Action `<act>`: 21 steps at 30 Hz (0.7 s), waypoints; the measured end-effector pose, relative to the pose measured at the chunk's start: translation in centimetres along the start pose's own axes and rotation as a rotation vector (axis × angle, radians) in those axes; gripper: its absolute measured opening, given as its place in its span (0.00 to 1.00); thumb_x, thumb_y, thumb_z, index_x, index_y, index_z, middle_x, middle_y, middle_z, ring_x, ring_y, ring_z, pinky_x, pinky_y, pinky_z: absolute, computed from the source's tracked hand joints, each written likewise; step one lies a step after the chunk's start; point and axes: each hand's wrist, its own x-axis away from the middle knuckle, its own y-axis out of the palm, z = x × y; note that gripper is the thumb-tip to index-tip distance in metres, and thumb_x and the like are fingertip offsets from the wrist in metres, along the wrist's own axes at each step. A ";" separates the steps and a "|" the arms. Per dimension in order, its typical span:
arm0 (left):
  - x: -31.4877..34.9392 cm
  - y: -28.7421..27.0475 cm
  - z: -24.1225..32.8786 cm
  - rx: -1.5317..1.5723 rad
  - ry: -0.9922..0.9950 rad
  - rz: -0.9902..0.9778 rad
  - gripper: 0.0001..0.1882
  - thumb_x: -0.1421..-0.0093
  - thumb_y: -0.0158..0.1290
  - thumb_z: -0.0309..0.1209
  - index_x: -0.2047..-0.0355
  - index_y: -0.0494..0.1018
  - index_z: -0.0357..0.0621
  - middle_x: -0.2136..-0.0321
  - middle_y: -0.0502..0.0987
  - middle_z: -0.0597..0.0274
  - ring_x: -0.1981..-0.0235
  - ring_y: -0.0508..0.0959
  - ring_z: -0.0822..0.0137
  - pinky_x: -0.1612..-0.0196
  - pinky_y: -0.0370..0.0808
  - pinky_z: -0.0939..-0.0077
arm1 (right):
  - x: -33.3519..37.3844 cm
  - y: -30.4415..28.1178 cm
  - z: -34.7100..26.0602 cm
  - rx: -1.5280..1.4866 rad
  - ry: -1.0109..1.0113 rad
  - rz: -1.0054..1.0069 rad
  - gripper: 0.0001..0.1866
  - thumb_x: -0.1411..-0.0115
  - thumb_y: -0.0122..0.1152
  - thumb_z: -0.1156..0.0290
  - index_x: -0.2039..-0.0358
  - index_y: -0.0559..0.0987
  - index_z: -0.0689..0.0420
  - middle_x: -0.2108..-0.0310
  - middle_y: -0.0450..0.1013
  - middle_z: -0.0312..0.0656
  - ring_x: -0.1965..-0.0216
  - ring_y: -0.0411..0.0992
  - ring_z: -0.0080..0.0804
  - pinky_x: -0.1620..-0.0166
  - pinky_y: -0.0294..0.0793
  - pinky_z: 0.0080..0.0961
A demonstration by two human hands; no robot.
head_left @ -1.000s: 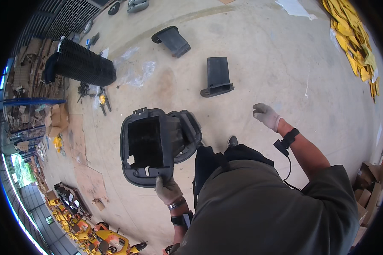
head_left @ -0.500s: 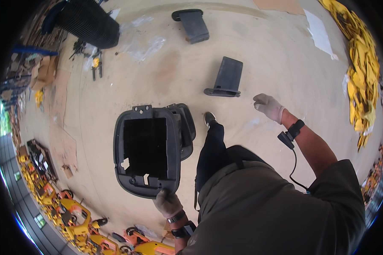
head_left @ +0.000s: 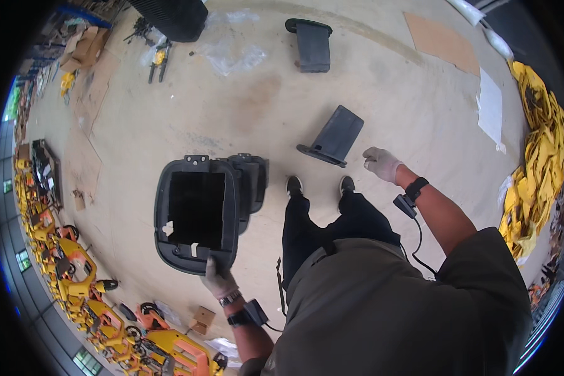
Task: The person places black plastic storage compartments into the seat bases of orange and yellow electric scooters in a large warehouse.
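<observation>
The gloved left hand is clamped on the near rim of a black plastic housing, carried above the concrete floor. The gloved right hand hangs loosely open, holding nothing, just beside a black wedge-shaped part. A flat brown cardboard sheet lies near the floor's far edge.

Single view from a head-worn fisheye camera, looking steeply down over the wearer's torso and shoes to the concrete floor. The left hand grips the near rim of a black housing close below the lens; the right hand hangs farther out. Straight edges bow toward the dark circular rim. No second view overlaps.
</observation>
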 end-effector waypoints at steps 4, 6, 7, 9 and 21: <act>-2.3 -3.0 -0.8 -0.105 -0.034 0.262 0.08 0.44 0.53 0.36 0.77 0.73 0.48 0.82 0.72 0.70 0.85 0.71 0.71 0.85 0.67 0.77 | -2.3 -2.0 3.2 0.172 0.086 -0.049 0.21 0.48 0.56 0.69 0.53 0.71 0.63 0.62 0.74 0.50 0.58 0.72 0.41 0.54 0.70 0.30; -3.3 -4.2 0.9 -0.185 -0.131 0.216 0.11 0.44 0.52 0.38 0.70 0.73 0.43 0.76 0.75 0.65 0.81 0.73 0.70 0.82 0.67 0.77 | -2.6 -2.4 5.9 0.196 0.121 -0.058 0.22 0.48 0.57 0.69 0.53 0.70 0.63 0.62 0.74 0.50 0.58 0.72 0.41 0.54 0.70 0.30; -2.7 -2.3 1.5 -0.202 -0.143 0.250 0.11 0.44 0.51 0.39 0.71 0.73 0.44 0.78 0.74 0.66 0.82 0.72 0.71 0.83 0.65 0.79 | -3.5 -2.7 7.0 0.223 0.139 -0.043 0.22 0.48 0.57 0.69 0.53 0.70 0.63 0.62 0.73 0.50 0.58 0.72 0.42 0.54 0.70 0.30; -0.9 0.1 2.1 -0.234 -0.145 0.301 0.11 0.43 0.50 0.40 0.72 0.73 0.45 0.80 0.73 0.68 0.83 0.71 0.71 0.84 0.62 0.80 | -4.6 -2.1 8.8 0.172 0.137 -0.080 0.22 0.48 0.57 0.69 0.53 0.70 0.63 0.62 0.74 0.50 0.59 0.72 0.42 0.55 0.70 0.30; 6.3 0.9 4.1 -0.277 -0.164 0.328 0.32 0.40 0.43 0.53 0.43 0.60 0.46 0.45 0.65 0.58 0.48 0.68 0.59 0.45 0.67 0.66 | -11.7 5.2 10.4 -0.031 0.182 -0.204 0.20 0.49 0.56 0.71 0.55 0.71 0.62 0.62 0.73 0.48 0.59 0.71 0.37 0.55 0.70 0.27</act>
